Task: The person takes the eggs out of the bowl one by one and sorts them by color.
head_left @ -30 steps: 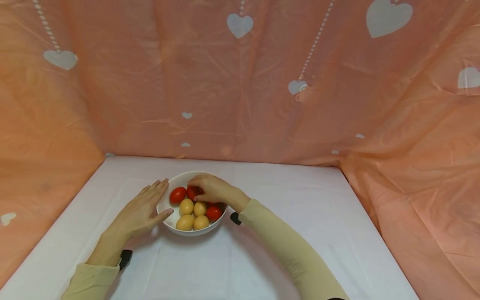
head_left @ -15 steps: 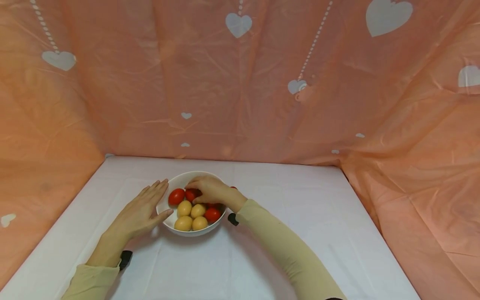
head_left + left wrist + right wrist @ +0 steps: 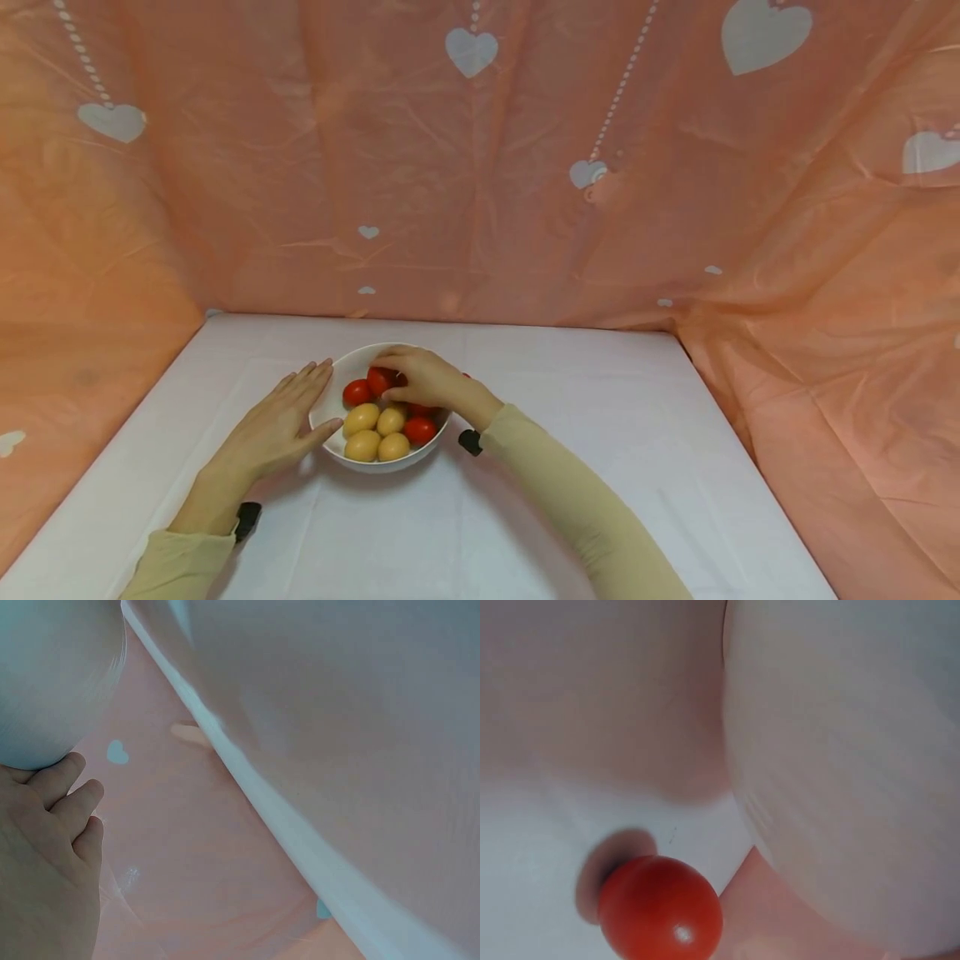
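Observation:
A white bowl (image 3: 381, 467) holds several red tomatoes (image 3: 420, 430) and several smooth yellow oval pieces (image 3: 362, 419), whose kind I cannot tell. My left hand (image 3: 273, 425) rests against the bowl's left rim, fingers straight and thumb over the edge. In the left wrist view, the fingers of this left hand (image 3: 49, 847) touch the bowl's outer wall (image 3: 60, 682). Inside the bowl's far right part, my right hand (image 3: 427, 379) has its fingers curled round a red tomato (image 3: 379, 380); the hand partly hides it. Another red tomato (image 3: 660, 907) lies outside the bowl, mostly hidden behind the right wrist in the head view.
A white cloth (image 3: 600, 433) covers the table. Orange sheets (image 3: 480, 208) with white hearts rise at the back and both sides. Each wrist wears a black device (image 3: 470, 442).
The pieces in the bowl have shifted a little, the yellow ones leftward. A tomato outside the bowl has come into sight behind the right wrist. The left hand stays at the rim.

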Motion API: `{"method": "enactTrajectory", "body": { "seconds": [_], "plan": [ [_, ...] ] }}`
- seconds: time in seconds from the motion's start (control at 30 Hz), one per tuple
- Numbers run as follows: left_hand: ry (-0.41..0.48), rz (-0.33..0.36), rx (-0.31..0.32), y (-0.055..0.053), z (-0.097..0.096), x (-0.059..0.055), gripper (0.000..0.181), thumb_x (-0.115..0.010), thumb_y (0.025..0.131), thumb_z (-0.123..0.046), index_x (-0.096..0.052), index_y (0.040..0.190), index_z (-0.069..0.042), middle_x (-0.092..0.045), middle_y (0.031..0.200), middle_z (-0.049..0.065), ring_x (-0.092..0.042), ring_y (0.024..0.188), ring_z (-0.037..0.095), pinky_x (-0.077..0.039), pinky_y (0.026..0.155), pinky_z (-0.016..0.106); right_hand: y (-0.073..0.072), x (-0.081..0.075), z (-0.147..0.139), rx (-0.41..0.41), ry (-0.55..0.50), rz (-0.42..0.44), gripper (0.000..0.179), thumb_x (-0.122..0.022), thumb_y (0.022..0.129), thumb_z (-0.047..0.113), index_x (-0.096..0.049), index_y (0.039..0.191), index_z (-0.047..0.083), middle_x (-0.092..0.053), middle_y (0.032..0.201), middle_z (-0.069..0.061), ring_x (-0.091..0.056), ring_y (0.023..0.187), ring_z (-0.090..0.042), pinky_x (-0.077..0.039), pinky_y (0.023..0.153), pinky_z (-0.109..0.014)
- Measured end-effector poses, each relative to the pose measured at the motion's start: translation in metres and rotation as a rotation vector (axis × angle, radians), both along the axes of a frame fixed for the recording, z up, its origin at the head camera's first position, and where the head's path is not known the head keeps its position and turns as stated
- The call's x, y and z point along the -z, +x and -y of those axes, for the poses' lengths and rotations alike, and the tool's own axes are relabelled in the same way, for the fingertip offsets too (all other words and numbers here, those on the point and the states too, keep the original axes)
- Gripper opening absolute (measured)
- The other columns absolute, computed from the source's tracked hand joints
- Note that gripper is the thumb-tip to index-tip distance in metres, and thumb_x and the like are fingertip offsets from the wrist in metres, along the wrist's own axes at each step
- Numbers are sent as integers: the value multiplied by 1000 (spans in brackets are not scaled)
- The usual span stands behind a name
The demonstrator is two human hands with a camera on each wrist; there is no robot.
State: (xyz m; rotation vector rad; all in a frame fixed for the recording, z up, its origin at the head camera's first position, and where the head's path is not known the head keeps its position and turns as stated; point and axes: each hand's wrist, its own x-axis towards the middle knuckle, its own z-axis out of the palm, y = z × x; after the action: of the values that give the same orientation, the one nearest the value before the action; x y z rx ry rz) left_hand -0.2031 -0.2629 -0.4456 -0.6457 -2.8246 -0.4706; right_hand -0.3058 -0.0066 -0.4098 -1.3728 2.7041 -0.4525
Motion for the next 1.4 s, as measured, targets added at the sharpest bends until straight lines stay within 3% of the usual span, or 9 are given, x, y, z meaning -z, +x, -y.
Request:
{"method": "enactTrajectory", "body": {
  "seconds": [0.47, 0.67, 0.83, 1.03, 1.23, 1.4],
  "plan": [
    [14, 3, -2, 1, 1, 0, 86, -63, 100, -49, -32, 159, 6, -33, 165, 23, -31, 152, 45, -21, 129, 50, 12, -6, -31, 67, -366, 5, 53, -81, 93, 19, -64, 142, 9, -59, 146, -10, -60, 131, -25, -49, 112, -33],
    [13, -3, 4, 0, 0, 0, 86, -62, 101, -49, -33, 159, 6, -33, 165, 24, -31, 152, 45, -20, 129, 50, 18, -7, -48, 90, -556, 9, 54, -82, 91, 13, -63, 141, 4, -59, 144, -12, -63, 123, -26, -59, 99, -35],
    [11, -5, 7, 0, -1, -1, 85, -63, 100, -48, -33, 158, 7, -34, 165, 24, -31, 151, 46, -20, 129, 49, 20, -2, -63, 82, -686, -55, 54, -83, 88, 7, -63, 138, -3, -60, 141, -16, -68, 114, -28, -61, 93, -31],
    [12, -14, 12, 0, -2, -1, 85, -63, 100, -48, -34, 158, 8, -34, 164, 25, -32, 151, 46, -18, 130, 47, 23, 6, -80, 124, -818, -54, 54, -84, 86, 1, -64, 136, -5, -62, 137, -19, -72, 105, -31, -62, 90, -31],
    [11, -23, 17, -1, -2, 0, 85, -63, 100, -47, -34, 157, 8, -34, 164, 25, -32, 151, 46, -15, 131, 43, 20, 17, -100, 170, -909, -45, 54, -84, 84, -4, -64, 135, -7, -63, 136, -21, -72, 104, -35, -64, 88, -45],
    [4, -12, 13, -1, -1, 1, 86, -63, 100, -48, -33, 158, 8, -33, 165, 25, -31, 151, 46, -15, 131, 44, 16, 29, -118, 247, -887, -9, 55, -85, 83, -3, -65, 135, -5, -63, 136, -20, -70, 108, -36, -63, 88, -48]
  ]
}}
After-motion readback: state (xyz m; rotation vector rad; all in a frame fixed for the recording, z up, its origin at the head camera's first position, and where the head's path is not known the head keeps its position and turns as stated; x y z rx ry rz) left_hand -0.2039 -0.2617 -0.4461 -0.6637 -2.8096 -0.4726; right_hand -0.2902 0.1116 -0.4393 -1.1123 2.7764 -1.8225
